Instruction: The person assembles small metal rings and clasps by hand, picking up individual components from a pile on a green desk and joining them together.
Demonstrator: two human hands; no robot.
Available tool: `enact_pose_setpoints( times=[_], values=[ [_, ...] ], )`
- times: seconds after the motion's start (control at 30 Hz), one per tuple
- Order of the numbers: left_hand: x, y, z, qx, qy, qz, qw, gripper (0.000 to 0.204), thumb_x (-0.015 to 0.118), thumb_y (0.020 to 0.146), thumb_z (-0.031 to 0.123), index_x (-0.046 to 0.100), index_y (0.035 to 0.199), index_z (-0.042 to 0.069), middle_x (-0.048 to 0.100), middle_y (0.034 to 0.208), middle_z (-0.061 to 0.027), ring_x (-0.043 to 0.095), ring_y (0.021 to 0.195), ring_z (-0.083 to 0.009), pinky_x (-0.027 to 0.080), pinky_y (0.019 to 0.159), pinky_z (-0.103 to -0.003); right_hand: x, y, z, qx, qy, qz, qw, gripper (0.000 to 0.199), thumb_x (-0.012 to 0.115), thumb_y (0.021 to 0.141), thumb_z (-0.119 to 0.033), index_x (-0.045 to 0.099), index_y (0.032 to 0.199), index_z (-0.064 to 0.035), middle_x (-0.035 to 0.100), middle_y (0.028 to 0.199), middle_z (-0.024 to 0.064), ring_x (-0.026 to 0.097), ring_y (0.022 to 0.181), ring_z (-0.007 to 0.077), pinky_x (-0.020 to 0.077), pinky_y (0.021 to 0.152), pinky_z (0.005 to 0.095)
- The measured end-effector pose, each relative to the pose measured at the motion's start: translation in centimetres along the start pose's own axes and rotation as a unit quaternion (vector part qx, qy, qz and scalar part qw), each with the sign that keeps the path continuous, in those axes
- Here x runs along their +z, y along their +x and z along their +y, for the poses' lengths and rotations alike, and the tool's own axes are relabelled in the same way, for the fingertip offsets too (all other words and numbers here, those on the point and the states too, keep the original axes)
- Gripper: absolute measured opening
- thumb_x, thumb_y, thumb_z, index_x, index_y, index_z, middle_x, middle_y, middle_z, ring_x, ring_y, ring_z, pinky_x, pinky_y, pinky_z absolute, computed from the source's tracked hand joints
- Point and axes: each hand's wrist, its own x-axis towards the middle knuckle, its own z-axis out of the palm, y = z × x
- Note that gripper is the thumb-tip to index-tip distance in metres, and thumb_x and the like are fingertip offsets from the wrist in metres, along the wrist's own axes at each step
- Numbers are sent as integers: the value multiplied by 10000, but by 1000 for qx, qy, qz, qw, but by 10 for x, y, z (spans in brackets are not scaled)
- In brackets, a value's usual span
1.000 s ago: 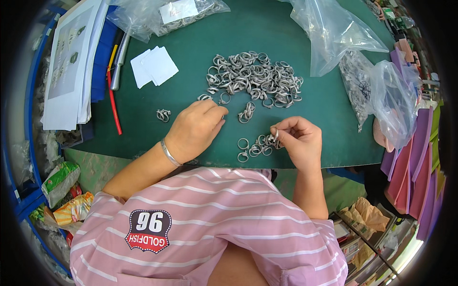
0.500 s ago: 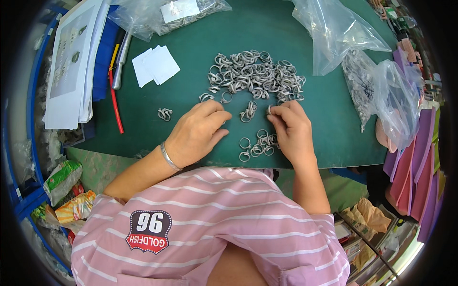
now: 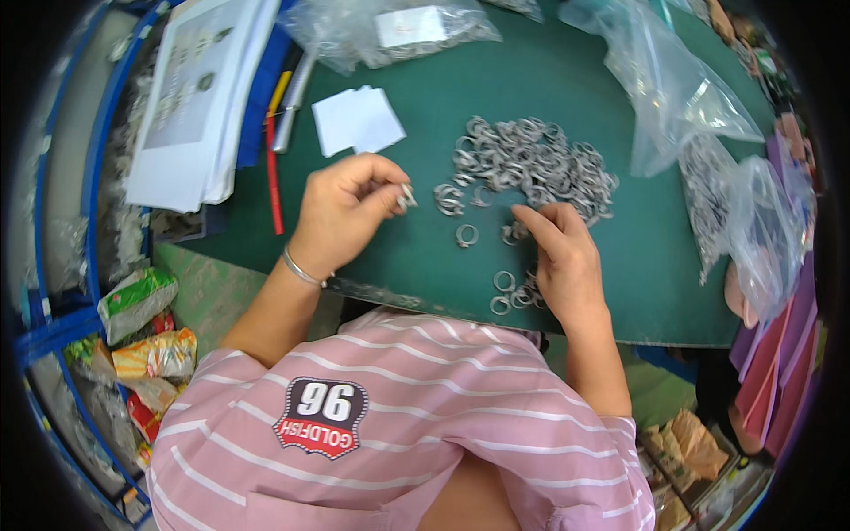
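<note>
My left hand [image 3: 350,212] is raised near the table's front edge, thumb and fingertips pinching a small bunch of grey metal rings [image 3: 405,197]. Just right of it lie a ring cluster [image 3: 449,200] and one single ring [image 3: 467,235]. My right hand [image 3: 567,257] hovers low, its thumb and index finger stretched toward a small cluster [image 3: 511,234]; nothing shows in its fingertips, which are slightly blurred. More rings [image 3: 504,281] lie beside and partly under this hand. Beyond both hands spreads a large pile of rings [image 3: 536,159].
White paper cards [image 3: 354,121] lie on the green table [image 3: 425,88]. Bags of parts stand at the back [image 3: 412,31] and right [image 3: 704,195], near an empty-looking clear bag [image 3: 660,97]. Printed sheets [image 3: 199,106] and a red-yellow pen-like tool [image 3: 273,168] are at left.
The view has shifted, moving the table things rightward. My left hand has lifted the small ring bunch that lay left of it. My right fingers no longer show the ring they pinched.
</note>
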Motion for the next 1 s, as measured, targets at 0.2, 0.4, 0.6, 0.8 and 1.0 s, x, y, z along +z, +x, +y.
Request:
enact_pose_setpoints(
  times=[0.2, 0.4, 0.6, 0.8, 1.0],
  values=[
    [-53, -7, -8, 31, 289, 1, 957, 107, 628, 807, -59, 657, 903, -20, 601, 795, -79, 615, 657, -149, 489, 601, -252, 5, -1, 2, 11, -13, 22, 1000, 221, 636, 711, 89, 640, 905, -17, 584, 885, 111, 591, 802, 294, 492, 672, 366],
    [-38, -8, -16, 105, 324, 61, 938, 147, 622, 808, -47, 651, 949, -16, 592, 838, -95, 605, 715, -177, 484, 629, -272, -4, -1, 4, 118, 115, 26, 986, 142, 730, 737, 29, 642, 847, 24, 648, 873, 120, 622, 691, 193, 486, 600, 274],
    [23, 1, 14, 123, 112, -33, 986, 250, 722, 747, -23, 653, 985, 13, 618, 917, -65, 616, 769, -117, 504, 657, -233, -5, -5, -1, 269, 433, -16, 860, 124, 710, 806, 5, 652, 909, 44, 676, 922, 76, 615, 755, 95, 506, 625, 224],
    [73, 8, 9, 20, -157, -164, 974, 148, 638, 859, -19, 634, 1006, -31, 585, 995, -91, 632, 831, -145, 528, 721, -251, -3, -9, -7, 230, 547, -54, 803, 105, 666, 835, 39, 630, 934, 49, 667, 983, 96, 606, 813, 108, 507, 701, 231],
    [78, 7, 1, 79, -74, -92, 990, 103, 637, 848, -19, 639, 952, -22, 586, 914, -77, 617, 771, -126, 510, 669, -235, 2, -9, -11, 237, 486, -2, 841, 115, 665, 819, 49, 603, 914, 29, 666, 985, 124, 640, 855, 156, 512, 738, 275]
  ],
)
